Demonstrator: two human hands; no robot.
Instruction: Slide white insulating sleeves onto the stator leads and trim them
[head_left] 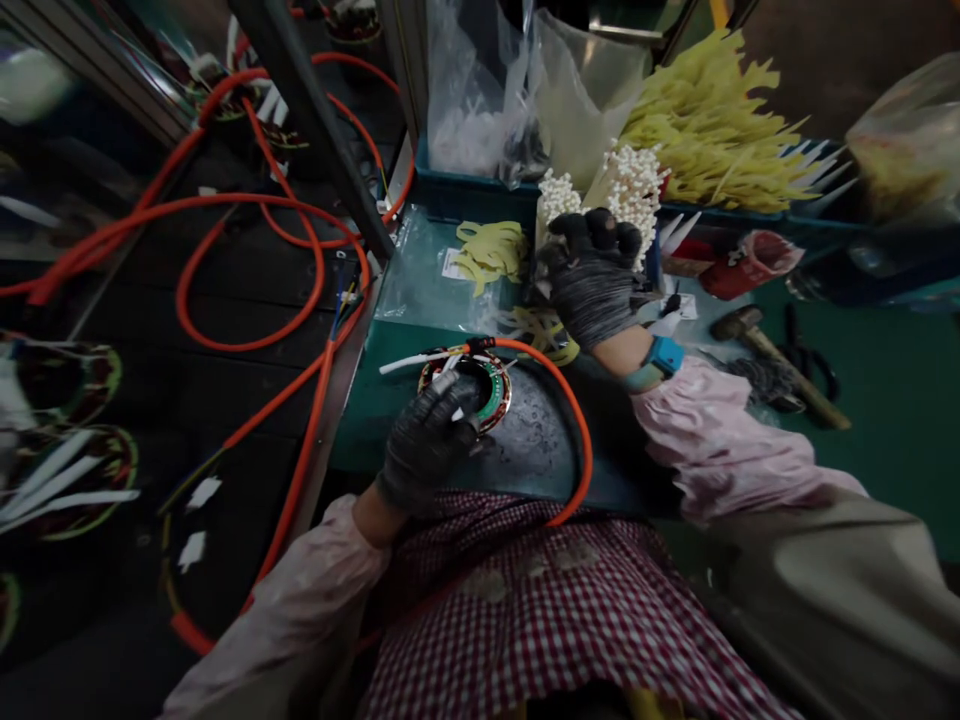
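My left hand (427, 435), in a dark glove, is closed on the near-left side of a ring-shaped motor stator (496, 395) with a green inner ring. A white sleeve (409, 362) sticks out to its left, and an orange cable (581, 430) loops from its top toward my lap. My right hand (592, 270), also gloved, is at the bundles of thin white sticks with round tips (626, 190). Its fingers are curled against them, and the fingertips are partly hidden. What they pinch, if anything, does not show.
Yellow strips (491, 250) lie on a plastic bag behind the stator. A larger yellow pile (712, 120) fills a bin at the back. A hammer (780, 365) lies to the right, near a red cup-like container (754, 262). Orange cables (262, 200) and more stators (71, 480) are at left.
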